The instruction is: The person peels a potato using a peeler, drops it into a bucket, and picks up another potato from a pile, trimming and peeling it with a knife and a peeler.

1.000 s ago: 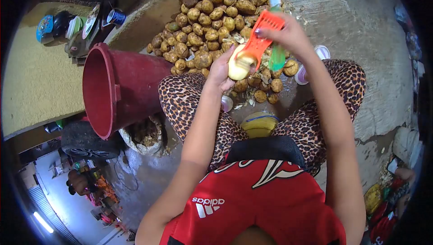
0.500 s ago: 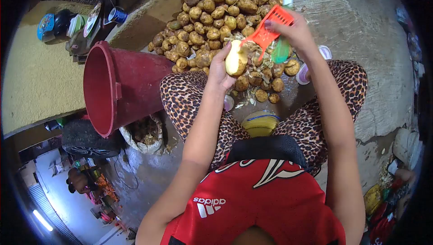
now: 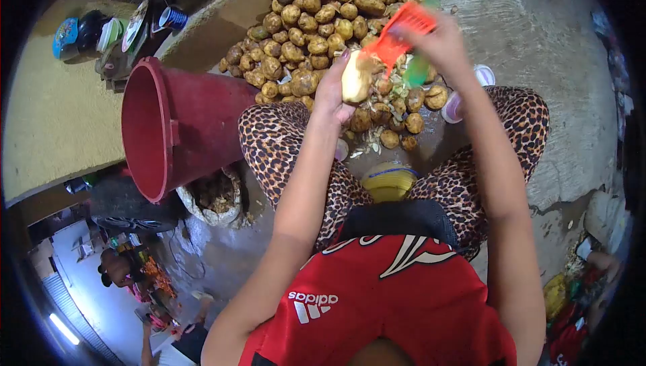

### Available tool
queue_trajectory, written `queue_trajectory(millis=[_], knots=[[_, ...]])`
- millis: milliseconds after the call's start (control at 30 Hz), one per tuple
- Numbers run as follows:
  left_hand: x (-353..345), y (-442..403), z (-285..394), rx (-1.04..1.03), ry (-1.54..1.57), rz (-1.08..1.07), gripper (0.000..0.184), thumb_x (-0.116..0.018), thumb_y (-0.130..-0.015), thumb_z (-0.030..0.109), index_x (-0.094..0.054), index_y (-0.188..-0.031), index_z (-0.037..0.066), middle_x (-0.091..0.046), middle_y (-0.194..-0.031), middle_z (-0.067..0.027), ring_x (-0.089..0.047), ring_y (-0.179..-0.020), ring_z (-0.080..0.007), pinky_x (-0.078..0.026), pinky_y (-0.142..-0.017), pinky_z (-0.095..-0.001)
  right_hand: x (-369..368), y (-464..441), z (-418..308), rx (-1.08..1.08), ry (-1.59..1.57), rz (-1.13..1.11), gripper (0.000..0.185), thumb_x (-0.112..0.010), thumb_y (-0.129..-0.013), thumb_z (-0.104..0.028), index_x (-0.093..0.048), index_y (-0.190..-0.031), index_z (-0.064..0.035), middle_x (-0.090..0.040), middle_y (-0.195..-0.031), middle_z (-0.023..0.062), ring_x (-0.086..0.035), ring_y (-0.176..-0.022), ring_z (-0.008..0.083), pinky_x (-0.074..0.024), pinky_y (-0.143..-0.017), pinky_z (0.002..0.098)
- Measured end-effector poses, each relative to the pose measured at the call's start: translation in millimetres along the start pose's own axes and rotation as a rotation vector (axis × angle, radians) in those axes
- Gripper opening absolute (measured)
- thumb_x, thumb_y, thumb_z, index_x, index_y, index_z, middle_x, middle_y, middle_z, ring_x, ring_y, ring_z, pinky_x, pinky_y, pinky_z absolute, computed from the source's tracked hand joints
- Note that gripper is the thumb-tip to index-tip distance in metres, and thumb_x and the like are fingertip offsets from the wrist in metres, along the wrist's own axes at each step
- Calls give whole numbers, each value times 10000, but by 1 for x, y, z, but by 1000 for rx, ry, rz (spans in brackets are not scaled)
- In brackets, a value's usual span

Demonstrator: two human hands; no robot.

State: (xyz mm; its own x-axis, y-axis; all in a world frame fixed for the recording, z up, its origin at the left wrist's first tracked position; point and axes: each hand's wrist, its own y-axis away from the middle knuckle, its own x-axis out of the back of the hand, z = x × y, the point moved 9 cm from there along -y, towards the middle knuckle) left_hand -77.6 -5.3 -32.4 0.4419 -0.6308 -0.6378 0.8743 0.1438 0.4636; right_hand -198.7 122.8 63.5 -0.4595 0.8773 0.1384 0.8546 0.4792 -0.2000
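My left hand (image 3: 331, 91) is closed around a largely peeled potato (image 3: 355, 78), whose pale yellow flesh faces up. In my right hand (image 3: 441, 44) is an orange plastic peeler (image 3: 409, 24) with slots in its broad end. Its near end is at or very close to the potato's upper right side; motion blur hides whether they touch. Just below the right hand is a blurred green thing (image 3: 416, 72) I cannot make out. Unpeeled brown potatoes (image 3: 306, 36) lie heaped on the ground beyond both hands, with pale peelings (image 3: 369, 138) scattered at the near side.
A big dark red bucket (image 3: 202, 120) lies tilted at my left, its mouth facing left. Behind it stands an open white sack (image 3: 215, 208). A yellow container (image 3: 389, 184) sits between my knees. Purple-and-white cups (image 3: 452, 107) stand by my right knee. Other people (image 3: 118, 268) are at the lower left.
The potato has turned in my left hand and shows more peeled flesh. My right hand and the peeler have shifted slightly. Another person has come into view at the lower left.
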Motion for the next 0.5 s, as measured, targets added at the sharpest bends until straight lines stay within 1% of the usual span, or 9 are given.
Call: queue_trajectory(millis=[100,200,233,333,367,467,500], knots=[[17,1,-3,-20,12,60,267,-423,-906,236,-508,-1077,49,-606,-967,-84,-607,-822,-166,-521,-691,-293,50,-27,6,-52,-213,75,290,-683,-740,-202,-612,-938,-2,-638,-851,43,-586,-758,88,-476,-686,237],[17,-5,-7,-9,16,83,278,-423,-907,242,-500,-1096,52,-606,-959,-76,-607,-828,-169,-519,-698,-290,3,2,16,-180,-49,-134,310,-690,-734,-231,-613,-931,-3,-638,-855,41,-585,-770,99,-471,-704,251],[13,-5,-7,-20,5,65,299,-418,-907,249,-494,-1105,40,-602,-970,-87,-605,-831,-175,-515,-712,-298,-8,15,-2,-73,86,-75,312,-694,-727,-241,-618,-919,-7,-636,-825,21,-582,-757,101,-465,-701,253],[2,2,-9,-45,-24,23,362,-403,-905,272,-476,-1134,1,-593,-1003,-120,-598,-842,-195,-500,-755,-324,-44,23,15,-93,87,-334,312,-699,-719,-234,-614,-913,-5,-633,-811,22,-577,-750,97,-464,-703,266],[3,0,-12,-32,-9,27,364,-402,-904,252,-470,-1151,-6,-584,-1019,-129,-597,-851,-193,-503,-737,-308,-36,16,19,-96,171,-287,300,-688,-727,-209,-601,-927,-4,-633,-813,36,-577,-758,91,-467,-706,254],[5,-2,-5,-75,-186,-9,357,-404,-905,246,-475,-1157,3,-586,-1001,-115,-594,-835,-179,-501,-713,-295,24,-10,18,-106,18,24,251,-700,-718,-247,-626,-856,-51,-626,-739,31,-579,-687,89,-468,-645,234],[2,-1,-6,-70,-205,-32,363,-402,-910,255,-474,-1171,13,-588,-985,-104,-591,-816,-165,-497,-693,-280,35,-11,17,-102,-98,43,257,-693,-723,-221,-613,-888,-41,-628,-764,32,-579,-709,85,-468,-660,230]])
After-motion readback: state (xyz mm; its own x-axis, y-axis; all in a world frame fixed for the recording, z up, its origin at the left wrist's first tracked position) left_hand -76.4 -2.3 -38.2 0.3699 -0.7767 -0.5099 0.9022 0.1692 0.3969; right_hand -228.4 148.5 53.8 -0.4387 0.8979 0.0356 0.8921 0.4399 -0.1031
